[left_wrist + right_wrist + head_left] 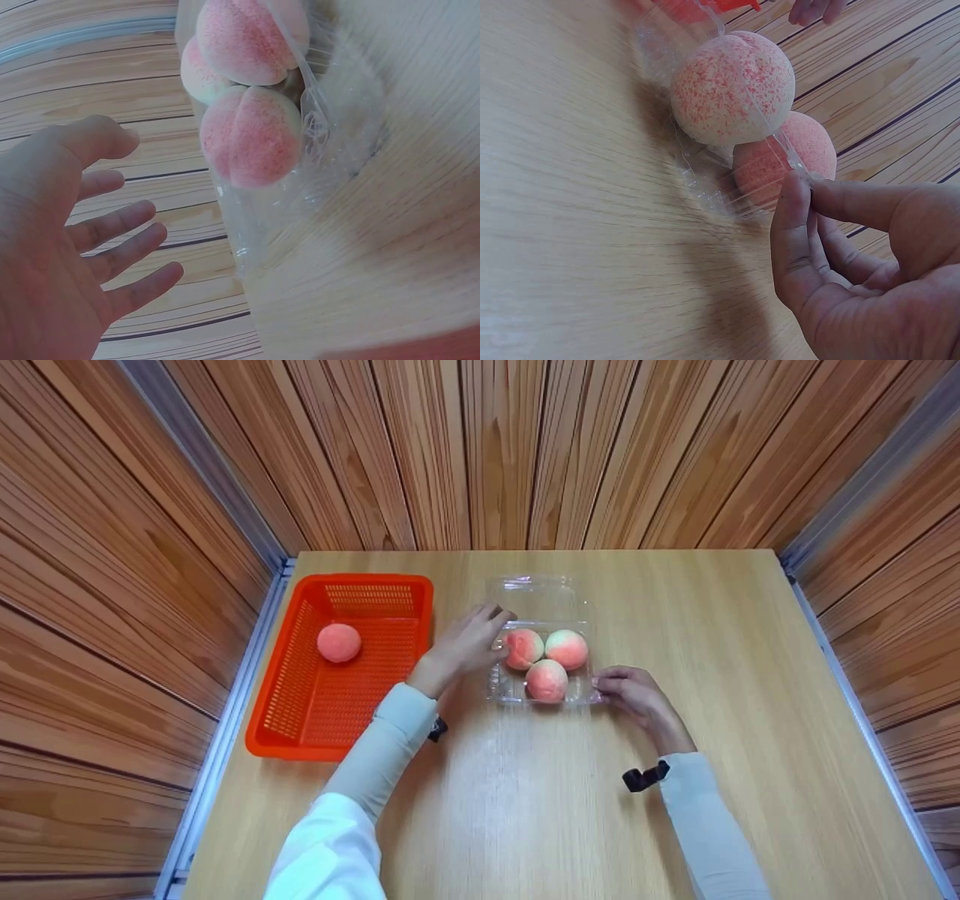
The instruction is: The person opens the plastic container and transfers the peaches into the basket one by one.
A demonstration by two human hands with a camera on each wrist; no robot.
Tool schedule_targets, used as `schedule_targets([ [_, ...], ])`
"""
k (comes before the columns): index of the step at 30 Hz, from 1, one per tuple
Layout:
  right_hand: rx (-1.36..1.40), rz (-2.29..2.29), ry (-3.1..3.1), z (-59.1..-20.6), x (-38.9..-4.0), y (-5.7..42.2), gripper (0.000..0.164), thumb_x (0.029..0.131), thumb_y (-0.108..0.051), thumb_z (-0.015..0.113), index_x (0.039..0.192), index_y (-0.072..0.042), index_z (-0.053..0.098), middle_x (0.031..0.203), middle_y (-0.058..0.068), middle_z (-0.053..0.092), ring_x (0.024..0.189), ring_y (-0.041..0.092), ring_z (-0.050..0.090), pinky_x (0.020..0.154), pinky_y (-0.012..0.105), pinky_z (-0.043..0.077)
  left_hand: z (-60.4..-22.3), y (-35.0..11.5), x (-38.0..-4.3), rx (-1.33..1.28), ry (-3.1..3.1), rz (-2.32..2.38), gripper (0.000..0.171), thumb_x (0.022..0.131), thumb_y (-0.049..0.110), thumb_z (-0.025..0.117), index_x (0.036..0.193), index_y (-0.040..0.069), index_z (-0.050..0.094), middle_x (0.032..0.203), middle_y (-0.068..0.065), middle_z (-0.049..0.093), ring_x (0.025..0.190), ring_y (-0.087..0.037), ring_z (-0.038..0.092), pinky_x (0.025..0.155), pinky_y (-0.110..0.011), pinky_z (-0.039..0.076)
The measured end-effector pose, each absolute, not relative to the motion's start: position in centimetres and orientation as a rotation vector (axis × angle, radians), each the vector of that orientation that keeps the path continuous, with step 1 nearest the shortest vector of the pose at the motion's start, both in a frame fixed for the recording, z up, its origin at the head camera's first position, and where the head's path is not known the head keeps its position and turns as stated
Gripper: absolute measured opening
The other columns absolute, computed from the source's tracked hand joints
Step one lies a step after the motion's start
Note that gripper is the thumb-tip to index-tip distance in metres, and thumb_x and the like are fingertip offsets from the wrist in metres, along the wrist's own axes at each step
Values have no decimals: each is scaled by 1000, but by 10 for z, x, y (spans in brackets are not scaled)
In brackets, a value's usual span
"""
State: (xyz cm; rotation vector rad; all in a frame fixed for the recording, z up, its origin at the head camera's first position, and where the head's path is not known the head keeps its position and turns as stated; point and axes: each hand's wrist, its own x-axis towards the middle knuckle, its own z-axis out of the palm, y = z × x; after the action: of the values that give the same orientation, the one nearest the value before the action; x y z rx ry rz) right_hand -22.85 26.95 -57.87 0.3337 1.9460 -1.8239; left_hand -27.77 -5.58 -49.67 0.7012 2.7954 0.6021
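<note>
A clear plastic clamshell box [504,691] stands on the table with its lid [540,598] folded back. Three pink-and-cream peaches sit in it: a left peach [524,649], a right peach [567,649] and a front peach [546,681]. My right hand [637,697] pinches the box's front right rim between thumb and fingertips, which shows closely in the right wrist view. Over the box's left side reaches my left hand [466,646]. Its fingers [139,259] are spread and hold nothing in the left wrist view, apart from the peaches.
Left of the box stands a red plastic basket [337,746] with slotted walls, holding one pink peach [339,643]. My left forearm crosses its front right corner. Wood-plank walls [495,457] enclose the wooden table [525,810] at the back and sides.
</note>
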Motion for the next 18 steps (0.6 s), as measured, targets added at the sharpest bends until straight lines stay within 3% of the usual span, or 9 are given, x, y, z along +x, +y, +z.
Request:
schedule_targets([
  [9, 368, -1817, 1939, -579, -229, 270, 33, 103, -3, 65, 132, 11, 61, 97, 0, 73, 91, 12, 70, 86, 26, 62, -503, -50, -278, 759, 2794, 527, 63, 100, 33, 74, 157, 18, 51, 162, -13, 48, 150, -34, 46, 126, -53, 39],
  [18, 391, -1812, 1951, -580, -230, 269, 33, 102, -3, 66, 132, 9, 62, 100, 1, 73, 94, 15, 70, 89, 30, 62, -507, -44, -275, 762, 2779, 521, 63, 100, 34, 74, 156, 19, 50, 159, -12, 49, 150, -35, 45, 127, -52, 38],
])
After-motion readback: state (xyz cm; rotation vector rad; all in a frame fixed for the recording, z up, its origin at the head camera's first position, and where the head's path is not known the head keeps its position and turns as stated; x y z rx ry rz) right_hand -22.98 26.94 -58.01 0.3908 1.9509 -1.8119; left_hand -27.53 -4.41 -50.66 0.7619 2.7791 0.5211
